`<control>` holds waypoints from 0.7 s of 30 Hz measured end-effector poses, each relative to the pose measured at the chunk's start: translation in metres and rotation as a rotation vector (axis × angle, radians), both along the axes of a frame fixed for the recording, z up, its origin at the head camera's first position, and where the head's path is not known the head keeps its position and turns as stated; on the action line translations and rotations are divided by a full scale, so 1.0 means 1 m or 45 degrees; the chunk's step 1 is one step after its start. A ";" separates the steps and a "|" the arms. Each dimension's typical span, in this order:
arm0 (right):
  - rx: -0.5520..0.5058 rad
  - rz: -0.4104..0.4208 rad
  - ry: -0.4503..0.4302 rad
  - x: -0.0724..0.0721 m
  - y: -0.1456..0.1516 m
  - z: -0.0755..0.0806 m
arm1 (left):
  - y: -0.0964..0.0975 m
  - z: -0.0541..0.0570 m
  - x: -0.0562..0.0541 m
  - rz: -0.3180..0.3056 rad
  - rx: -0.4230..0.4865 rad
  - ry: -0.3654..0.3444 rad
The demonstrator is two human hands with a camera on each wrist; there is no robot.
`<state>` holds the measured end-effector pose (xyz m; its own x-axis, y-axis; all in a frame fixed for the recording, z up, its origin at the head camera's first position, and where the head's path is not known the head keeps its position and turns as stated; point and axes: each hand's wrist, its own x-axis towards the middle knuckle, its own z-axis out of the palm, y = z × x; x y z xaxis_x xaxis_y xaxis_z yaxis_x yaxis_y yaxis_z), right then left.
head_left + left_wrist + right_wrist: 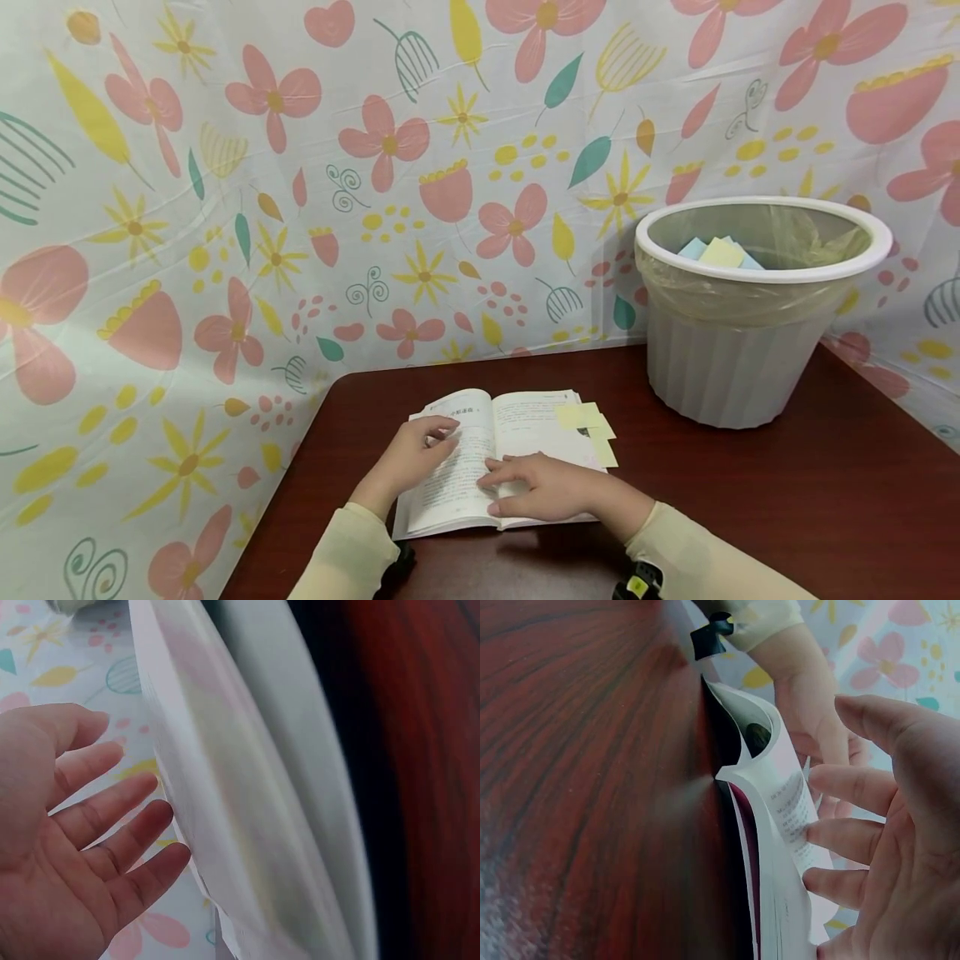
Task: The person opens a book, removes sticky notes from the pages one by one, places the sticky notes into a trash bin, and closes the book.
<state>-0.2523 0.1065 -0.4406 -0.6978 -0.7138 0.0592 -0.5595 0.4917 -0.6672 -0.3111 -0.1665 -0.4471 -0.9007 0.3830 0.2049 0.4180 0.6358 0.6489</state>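
An open book (457,487) with printed text lies on the table, its spine running toward the person. Over the left page hovers the left hand (411,457), its fingers loosely bent and holding nothing. In the left wrist view, the fingertips of that hand (97,832) come right up to the page edges. Low across the spine is the right hand (543,487), fingers spread and relaxed. From the right wrist view, fingertips of the right hand (885,840) lie against the printed page (791,802). Pale yellow sticky notes (577,415) stick out at the right page's outer edge.
A light grey bin (720,358) with a white rim and a clear liner stands at the back right of the dark red wooden table (832,500). Blue and yellow paper pieces (722,252) show inside it. A floral-patterned curtain (300,208) hangs behind the table.
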 end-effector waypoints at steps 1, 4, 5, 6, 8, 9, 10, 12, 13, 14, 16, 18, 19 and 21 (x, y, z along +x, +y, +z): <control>-0.003 0.002 -0.010 -0.001 0.000 0.000 | 0.001 0.001 0.000 -0.014 0.003 0.004; -0.008 0.002 -0.039 -0.003 0.002 0.000 | 0.004 0.003 0.000 -0.054 0.007 0.002; -0.009 0.004 -0.044 -0.004 0.002 0.000 | 0.005 0.004 0.000 -0.068 0.008 0.005; -0.010 0.004 -0.049 -0.004 0.002 0.000 | 0.006 0.005 0.000 -0.077 0.007 0.003; -0.013 0.013 -0.051 -0.004 0.003 0.000 | 0.008 0.008 0.000 -0.092 -0.007 -0.006; -0.014 0.019 -0.053 -0.005 0.003 0.001 | 0.010 0.009 0.000 -0.103 -0.014 -0.014; -0.018 0.027 -0.054 -0.005 0.004 0.001 | 0.011 0.010 -0.001 -0.113 -0.023 -0.026; -0.023 0.045 -0.046 -0.005 0.006 0.002 | 0.013 0.013 -0.003 -0.130 -0.054 -0.057; -0.021 0.052 -0.034 -0.006 0.007 0.003 | 0.015 0.014 -0.004 -0.144 -0.070 -0.068; -0.018 0.055 -0.019 -0.007 0.008 0.003 | 0.017 0.016 -0.006 -0.157 -0.085 -0.081; -0.011 0.055 0.008 -0.008 0.011 0.005 | 0.020 0.019 -0.010 -0.187 -0.120 -0.090; -0.002 0.040 0.026 -0.010 0.014 0.007 | 0.023 0.023 -0.015 -0.212 -0.157 -0.104; 0.000 0.033 0.030 -0.011 0.016 0.008 | 0.025 0.026 -0.018 -0.221 -0.173 -0.116; -0.005 0.015 0.013 -0.013 0.020 0.012 | 0.027 0.030 -0.022 -0.237 -0.211 -0.151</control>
